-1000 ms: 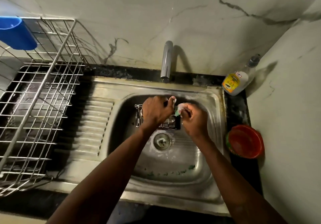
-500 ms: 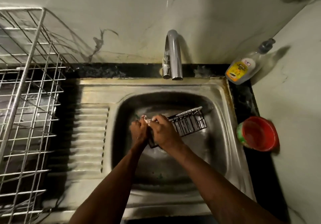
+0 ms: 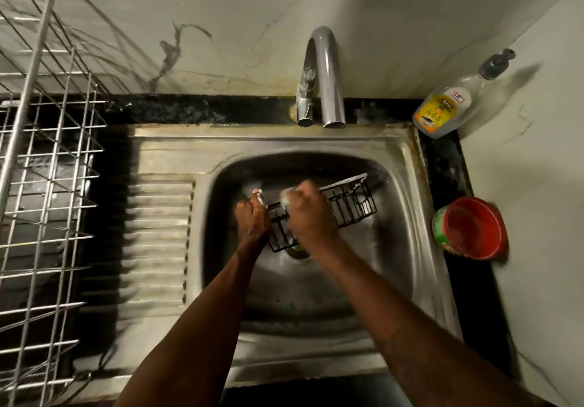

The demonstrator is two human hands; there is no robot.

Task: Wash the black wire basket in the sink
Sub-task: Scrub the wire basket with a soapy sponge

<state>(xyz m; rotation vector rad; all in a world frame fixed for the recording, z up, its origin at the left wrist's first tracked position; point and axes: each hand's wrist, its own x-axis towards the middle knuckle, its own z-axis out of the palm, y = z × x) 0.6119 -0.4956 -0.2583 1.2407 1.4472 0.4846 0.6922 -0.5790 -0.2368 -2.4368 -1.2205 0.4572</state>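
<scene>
The black wire basket (image 3: 350,206) lies tilted over the steel sink bowl (image 3: 395,248), its long side running up to the right. My left hand (image 3: 252,218) grips the basket's left end. My right hand (image 3: 308,214) is curled round a soapy scrubbing pad, mostly hidden in the fist, and presses it on the basket's middle. White suds show on the basket's top rail and on my fingertips. The drain sits partly hidden under the basket and my right wrist.
A curved steel tap (image 3: 325,78) stands behind the bowl, no water running. A dish soap bottle (image 3: 448,106) leans in the right corner, a red bowl (image 3: 472,228) below it. A steel dish rack (image 3: 44,185) fills the left; the ribbed drainboard (image 3: 158,236) lies between.
The basket swung from my left to stretch out to the right across the bowl. My right hand slid rightward along it from the left end to its middle. The view tilted closer.
</scene>
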